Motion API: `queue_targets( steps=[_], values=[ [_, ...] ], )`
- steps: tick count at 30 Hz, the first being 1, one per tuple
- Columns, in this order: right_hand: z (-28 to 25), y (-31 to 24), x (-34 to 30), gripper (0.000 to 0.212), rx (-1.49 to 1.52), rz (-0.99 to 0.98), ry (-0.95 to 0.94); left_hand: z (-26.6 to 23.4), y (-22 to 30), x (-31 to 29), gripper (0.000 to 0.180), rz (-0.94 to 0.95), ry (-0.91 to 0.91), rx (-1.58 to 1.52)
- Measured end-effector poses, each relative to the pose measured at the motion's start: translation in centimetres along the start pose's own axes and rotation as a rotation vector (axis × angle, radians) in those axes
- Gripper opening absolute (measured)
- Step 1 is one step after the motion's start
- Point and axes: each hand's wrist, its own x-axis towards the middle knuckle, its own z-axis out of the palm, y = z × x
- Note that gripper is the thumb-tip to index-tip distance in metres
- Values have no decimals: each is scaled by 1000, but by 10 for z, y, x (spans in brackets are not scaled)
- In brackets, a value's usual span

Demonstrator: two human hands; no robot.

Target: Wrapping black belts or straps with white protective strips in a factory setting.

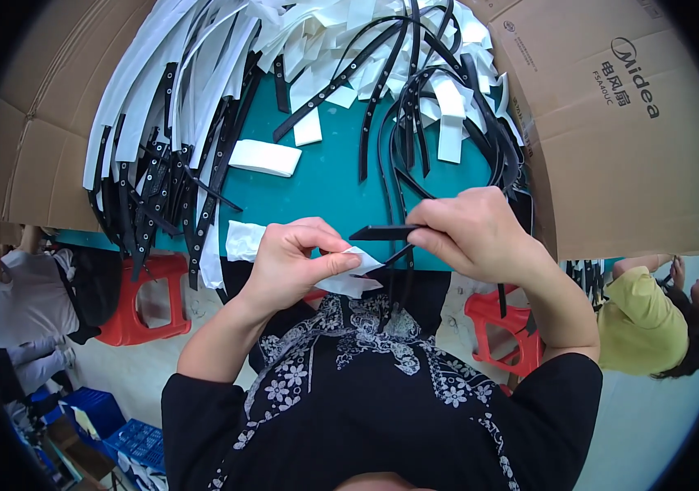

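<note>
Cardboard walls (pixel 595 209) flank our green surface (pixel 317 188), perhaps keeping the eyeletted straps (pixel 151 196) from slipping off. Over its near edge, our left hand (pixel 300 258) pinches white paper (pixel 367 260); apart from it, our right hand (pixel 476 233) clamps a black strap (pixel 381 233), seemingly leaving one end free.

Flat narrow black strap (pixel 381 233), thin white paper slip (pixel 367 260), flat teal bench (pixel 325 192), white-flowered black cloth shirt (pixel 390 409), seemingly blue plastic crate (pixel 138 438)

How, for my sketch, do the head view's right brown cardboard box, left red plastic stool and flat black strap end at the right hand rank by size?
1. Right cardboard box
2. Left red stool
3. Black strap end
</note>
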Motion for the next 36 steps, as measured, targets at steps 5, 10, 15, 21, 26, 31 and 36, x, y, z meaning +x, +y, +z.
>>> queue_targets(
  steps=[5,10,15,21,26,31,36],
  values=[
    [4,-5,-9,16,-169,-105,98,2,-2,1,11,-69,38,-42],
    [7,-4,-8,16,-186,-105,65,1,-6,1,10,-43,31,-27],
    [-8,-5,7,19,-251,-75,-159,0,-6,2,8,24,-32,154],
    [1,-8,33,29,-215,-101,-457,15,-4,5,13,44,-24,259],
    [6,16,32,35,-45,33,-495,12,-36,1,13,162,214,259],
    [-33,19,43,22,-228,-95,-202,-20,11,11,6,569,302,615],
    [-87,-13,55,16,-358,-268,4,-22,73,17,7,733,314,661]
  ],
)
